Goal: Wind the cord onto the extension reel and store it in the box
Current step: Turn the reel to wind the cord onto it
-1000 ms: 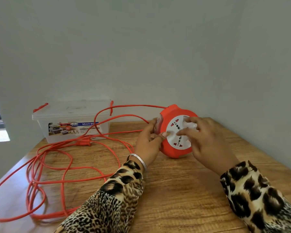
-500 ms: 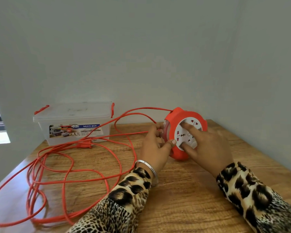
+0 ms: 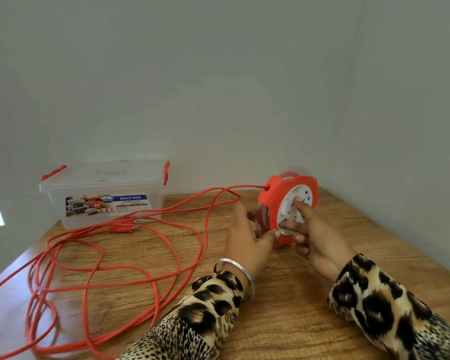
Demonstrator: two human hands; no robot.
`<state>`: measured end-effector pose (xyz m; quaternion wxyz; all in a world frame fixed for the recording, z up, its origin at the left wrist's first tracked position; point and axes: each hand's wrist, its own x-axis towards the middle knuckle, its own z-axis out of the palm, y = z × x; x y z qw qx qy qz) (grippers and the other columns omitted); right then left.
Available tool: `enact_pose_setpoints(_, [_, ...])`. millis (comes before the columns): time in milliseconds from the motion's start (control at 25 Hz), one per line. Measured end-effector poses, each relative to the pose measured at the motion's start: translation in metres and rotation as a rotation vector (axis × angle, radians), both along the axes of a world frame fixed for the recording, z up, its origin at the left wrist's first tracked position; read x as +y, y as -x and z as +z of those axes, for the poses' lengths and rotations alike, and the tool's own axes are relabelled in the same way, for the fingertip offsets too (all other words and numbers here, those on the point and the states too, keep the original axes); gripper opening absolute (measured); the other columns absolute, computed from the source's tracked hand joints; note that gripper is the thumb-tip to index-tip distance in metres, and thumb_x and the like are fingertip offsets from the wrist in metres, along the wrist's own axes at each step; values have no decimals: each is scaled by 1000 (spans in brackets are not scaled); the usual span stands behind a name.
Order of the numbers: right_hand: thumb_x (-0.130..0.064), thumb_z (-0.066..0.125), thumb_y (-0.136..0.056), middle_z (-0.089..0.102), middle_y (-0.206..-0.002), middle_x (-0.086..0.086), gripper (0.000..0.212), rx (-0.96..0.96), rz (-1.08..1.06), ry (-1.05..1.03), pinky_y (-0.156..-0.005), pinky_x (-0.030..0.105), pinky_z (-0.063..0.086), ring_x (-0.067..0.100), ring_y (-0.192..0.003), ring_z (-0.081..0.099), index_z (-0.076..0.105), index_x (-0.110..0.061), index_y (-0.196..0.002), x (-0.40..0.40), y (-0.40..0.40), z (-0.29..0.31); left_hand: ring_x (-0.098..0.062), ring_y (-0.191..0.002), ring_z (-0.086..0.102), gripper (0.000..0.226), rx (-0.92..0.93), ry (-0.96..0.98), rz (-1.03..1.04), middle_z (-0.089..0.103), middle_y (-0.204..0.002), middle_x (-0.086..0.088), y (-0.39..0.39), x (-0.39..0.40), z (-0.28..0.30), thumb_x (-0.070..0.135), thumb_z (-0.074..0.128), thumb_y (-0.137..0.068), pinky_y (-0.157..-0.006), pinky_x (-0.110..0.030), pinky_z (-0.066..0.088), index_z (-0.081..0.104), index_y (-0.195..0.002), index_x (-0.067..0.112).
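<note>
Red extension reel [image 3: 287,211] upright near worktop [image 3: 322,294] right edge, left hand [image 3: 247,235] grip on its rim, right hand [image 3: 315,235] fingers curled on the socket face, hiding it, loose cord [image 3: 130,245] cut off at left, lidded box [image 3: 104,193] at back left corner.

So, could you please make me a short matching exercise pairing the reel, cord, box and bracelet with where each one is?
Things:
1. extension reel
2. cord
3. storage box
4. bracelet

Places:
A. on the left wrist
B. against the back wall, lid on
C. held between both hands
D. lying in loose loops on the table

Pairs: 1-C, 2-D, 3-B, 4-A
</note>
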<state>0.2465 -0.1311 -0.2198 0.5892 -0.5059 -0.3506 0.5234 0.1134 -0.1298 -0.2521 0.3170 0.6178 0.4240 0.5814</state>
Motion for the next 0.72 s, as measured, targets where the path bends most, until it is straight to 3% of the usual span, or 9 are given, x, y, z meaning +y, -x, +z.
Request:
enact_pose_setpoints(120, [-39, 61, -87, 76, -85, 9, 30, -81, 72, -24, -37, 19, 27, 6, -39, 43, 62, -15, -104, -1, -6, 3, -35, -79, 66, 46, -37, 27, -4, 62, -94, 0, 2, 2, 1, 13, 77, -71, -70, -56, 57, 48, -99, 34])
enact_pose_setpoints(200, [-37, 64, -86, 75, -82, 6, 28, -283, 27, -79, -40, 19, 33, 6, -45, 52, 65, -12, -99, -4, -9, 4, -35, -74, 65, 45, -99, 65, -7, 62, -81, -6, 8, 5, 3, 6, 76, -75, -71, -54, 58, 50, -99, 35])
enact_pose_setpoints(280, [-38, 69, -81, 70, -81, -1, 26, -762, -144, -214, -52, 20, 42, 7, -65, 62, 64, -15, -93, -6, -16, 2, -25, -68, 63, 43, -165, 93, -33, 61, -76, -4, 16, 8, 8, 4, 76, -77, -66, -42, 60, 54, -102, 32])
enact_pose_setpoints(360, [-31, 71, -78, 60, -96, -5, 24, -1286, -302, -501, -65, 25, 42, 10, -82, 56, 59, -21, -96, -6, -22, -2, -22, -72, 63, 41, -188, 123, -61, 63, -83, -4, 25, 11, 14, 6, 75, -79, -66, -35, 60, 57, -112, 23])
enact_pose_setpoints(480, [-10, 68, -74, 56, -117, 5, 35, -1605, -155, -952, -77, 38, 46, 19, -95, 53, 64, -24, -105, -6, -18, 1, -28, -77, 60, 44, -189, 177, -125, 64, -90, -17, 37, 14, 20, 7, 69, -84, -76, -43, 55, 56, -127, 13])
enact_pose_setpoints(560, [-8, 75, -68, 56, -126, 13, 48, -1755, -70, -982, -79, 47, 47, 29, -100, 57, 67, -28, -110, -5, -14, 1, -28, -79, 61, 39, -188, 205, -163, 68, -96, -16, 44, 15, 22, 8, 67, -87, -75, -44, 54, 59, -125, 15])
enact_pose_setpoints(720, [-15, 82, -66, 51, -134, 21, 73, -1949, -19, -824, -87, 52, 45, 38, -113, 54, 55, -39, -129, 1, -13, -6, -18, -88, 68, 42, -159, 205, -196, 68, -110, -2, 48, 14, 25, 8, 66, -87, -71, -35, 55, 58, -125, 22])
